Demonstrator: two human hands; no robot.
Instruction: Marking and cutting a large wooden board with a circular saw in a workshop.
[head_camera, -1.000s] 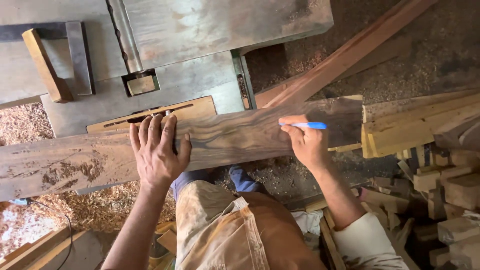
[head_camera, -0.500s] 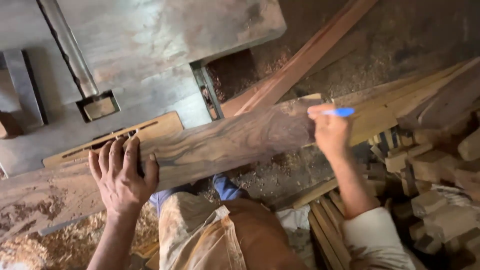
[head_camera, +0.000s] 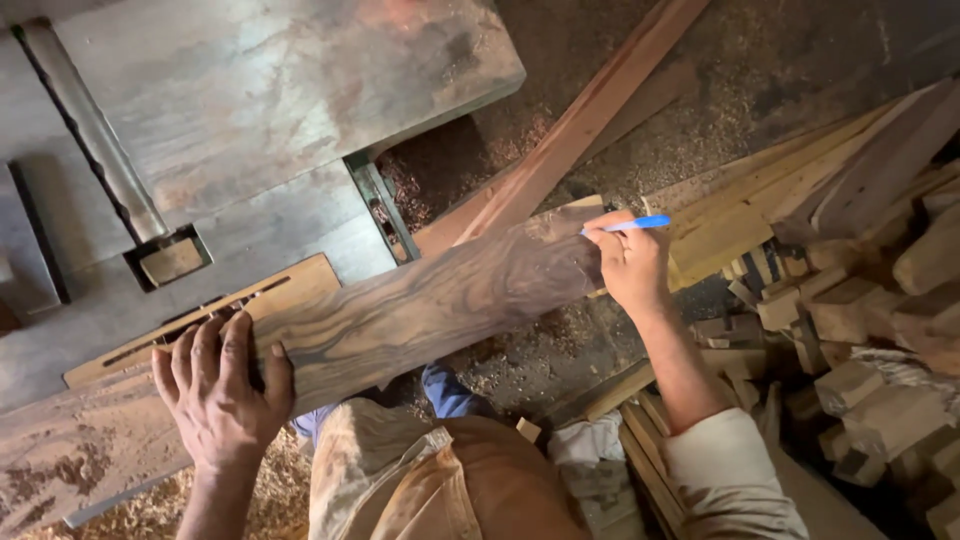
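At six o'clock my own lap and tan apron (head_camera: 440, 490) fill the near view. My left hand (head_camera: 222, 385) at eight o'clock lies flat with fingers spread, pressing down on the dark figured plank (head_camera: 420, 305). The plank runs from there up toward two o'clock, its near end lying on the saw table (head_camera: 260, 110) and its far end hanging past the table edge over the sawdust. My right hand (head_camera: 630, 265) at two o'clock is clenched on a blue pen (head_camera: 632, 224), tip at the plank's far end. I judge the plank stiff, fairly heavy, rough enough not to slip; best gripped by its long edges near the middle. Farther, at three o'clock, sit stacked offcuts (head_camera: 850, 330).
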